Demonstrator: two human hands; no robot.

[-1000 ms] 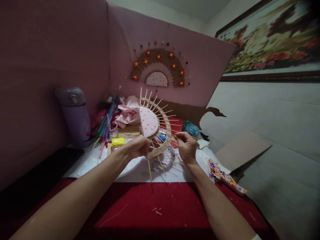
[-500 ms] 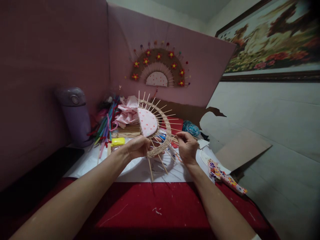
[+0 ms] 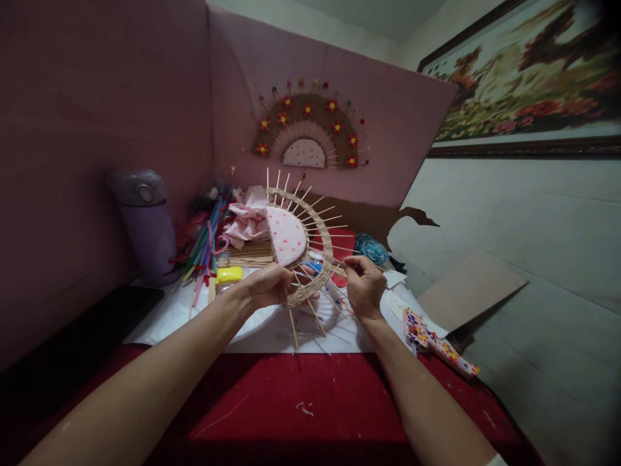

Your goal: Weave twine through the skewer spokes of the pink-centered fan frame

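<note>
A half-round craft piece (image 3: pixel 286 237) has a pink dotted centre, thin sticks fanning outward and a band of twine (image 3: pixel 326 249) woven through them. Its flat side faces left. My left hand (image 3: pixel 274 285) grips its lower part, thumb in front and some fingers behind the sticks. At the right edge of the band, my right hand (image 3: pixel 365 285) is closed in a pinch near the stick ends. What lies between those fingertips is too small to make out.
A purple bottle (image 3: pixel 148 226), pipe cleaners (image 3: pixel 206 236), pink cloth (image 3: pixel 247 217), a yellow packet (image 3: pixel 229 275) and blue yarn (image 3: pixel 371 248) surround the work. A finished flowered half-round (image 3: pixel 308 110) hangs on the pink board behind. Patterned scissors or handle (image 3: pixel 449 355) lie right.
The craft piece has tilted slightly, its upper sticks now reaching a little higher. Both hands have stayed nearly in place.
</note>
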